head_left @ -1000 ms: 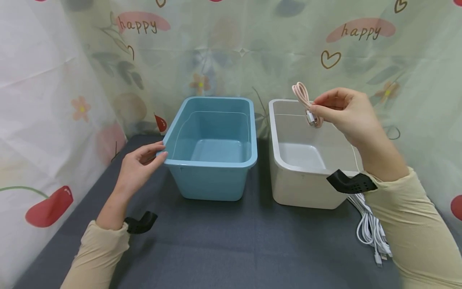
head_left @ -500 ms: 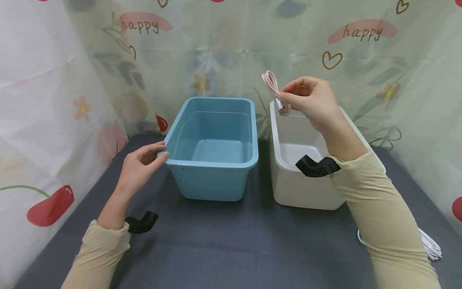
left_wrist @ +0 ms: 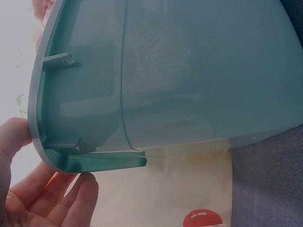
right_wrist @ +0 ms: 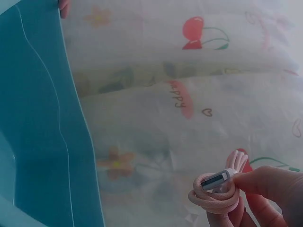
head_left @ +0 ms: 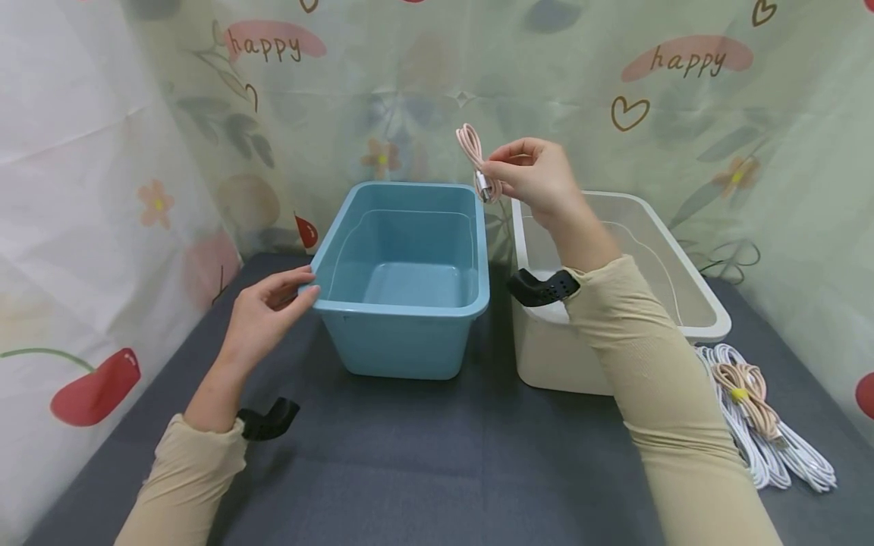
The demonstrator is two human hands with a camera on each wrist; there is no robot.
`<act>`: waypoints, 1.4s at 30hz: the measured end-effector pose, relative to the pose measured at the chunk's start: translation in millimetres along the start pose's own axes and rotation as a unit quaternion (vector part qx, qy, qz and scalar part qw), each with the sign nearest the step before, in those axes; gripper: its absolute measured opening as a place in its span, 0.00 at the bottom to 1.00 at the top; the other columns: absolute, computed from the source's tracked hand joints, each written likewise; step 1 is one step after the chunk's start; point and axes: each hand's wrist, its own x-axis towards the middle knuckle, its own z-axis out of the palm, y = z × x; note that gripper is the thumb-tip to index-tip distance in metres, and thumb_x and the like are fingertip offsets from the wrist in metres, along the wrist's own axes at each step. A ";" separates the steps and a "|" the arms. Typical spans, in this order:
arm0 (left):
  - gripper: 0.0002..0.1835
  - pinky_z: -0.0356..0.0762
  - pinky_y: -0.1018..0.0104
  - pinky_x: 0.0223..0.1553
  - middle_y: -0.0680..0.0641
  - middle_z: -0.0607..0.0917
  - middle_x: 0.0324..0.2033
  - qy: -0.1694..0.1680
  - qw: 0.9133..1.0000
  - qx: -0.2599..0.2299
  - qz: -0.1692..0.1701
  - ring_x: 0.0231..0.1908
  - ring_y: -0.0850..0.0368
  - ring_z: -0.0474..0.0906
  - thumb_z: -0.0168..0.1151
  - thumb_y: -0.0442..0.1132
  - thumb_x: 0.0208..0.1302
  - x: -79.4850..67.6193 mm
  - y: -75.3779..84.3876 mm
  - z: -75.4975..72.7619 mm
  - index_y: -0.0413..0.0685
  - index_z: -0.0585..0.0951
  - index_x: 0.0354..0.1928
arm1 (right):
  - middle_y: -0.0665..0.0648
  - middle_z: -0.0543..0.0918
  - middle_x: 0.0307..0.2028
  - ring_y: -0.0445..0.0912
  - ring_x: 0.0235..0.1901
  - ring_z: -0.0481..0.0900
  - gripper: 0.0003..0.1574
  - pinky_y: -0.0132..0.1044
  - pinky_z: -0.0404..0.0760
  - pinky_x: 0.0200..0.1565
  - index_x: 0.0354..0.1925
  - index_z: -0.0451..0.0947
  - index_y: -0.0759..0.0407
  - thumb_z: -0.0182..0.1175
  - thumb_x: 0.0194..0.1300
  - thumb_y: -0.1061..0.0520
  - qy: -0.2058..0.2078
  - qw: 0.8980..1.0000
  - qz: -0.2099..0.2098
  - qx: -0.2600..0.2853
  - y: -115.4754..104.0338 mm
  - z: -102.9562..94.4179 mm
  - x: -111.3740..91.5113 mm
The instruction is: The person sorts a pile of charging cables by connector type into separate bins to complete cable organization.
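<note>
My right hand [head_left: 539,178] pinches a coiled pale pink USB cable [head_left: 470,144] between thumb and fingertips. The cable is raised near the back right corner of a blue plastic bin [head_left: 396,345], whose inside shows no objects. In the right wrist view the metal USB plug [right_wrist: 215,180] lies across the pink coil, close to the thumb. My left hand [head_left: 262,315] holds the blue bin at its front left rim corner. The left wrist view shows fingertips [left_wrist: 87,189] beneath the rim and another digit against its edge.
A beige bin [head_left: 556,360] stands right of the blue one, partly hidden by my right forearm. Several bundled white cables [head_left: 809,459] and a tan cable [head_left: 747,402] with a yellow tie lie on the dark tablecloth [head_left: 437,462]. Patterned curtains [head_left: 437,68] enclose the table.
My right hand has carried the pink cable leftward and upward from over the beige bin toward the blue bin. The left hand stays at the rim. The cables at right are now more exposed.
</note>
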 end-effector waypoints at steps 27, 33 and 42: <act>0.26 0.73 0.55 0.54 0.45 0.75 0.57 0.003 1.000 -0.010 0.004 0.55 0.49 0.75 0.57 0.53 0.60 1.9 -3.9 3.4 0.47 0.74 0.57 | 0.55 0.74 0.34 0.40 0.28 0.76 0.03 0.32 0.81 0.40 0.30 0.74 0.60 0.60 0.57 0.64 0.051 0.990 0.127 0.024 53.9 57.8 49.6; 0.26 0.73 0.55 0.53 0.45 0.75 0.57 0.003 1.000 -0.011 0.003 0.55 0.49 0.74 0.57 0.53 0.60 1.8 -3.7 3.5 0.47 0.74 0.57 | 0.54 0.74 0.34 0.40 0.29 0.77 0.03 0.34 0.81 0.45 0.32 0.74 0.61 0.59 0.58 0.65 0.053 0.988 0.142 0.022 57.9 60.0 49.5; 0.26 0.74 0.56 0.53 0.46 0.75 0.58 0.004 1.000 -0.008 -0.001 0.55 0.49 0.74 0.57 0.53 0.60 0.9 -2.8 1.9 0.47 0.75 0.56 | 0.54 0.73 0.33 0.41 0.30 0.77 0.05 0.33 0.81 0.44 0.35 0.75 0.62 0.58 0.58 0.65 0.052 0.987 0.149 -0.006 63.9 63.7 48.3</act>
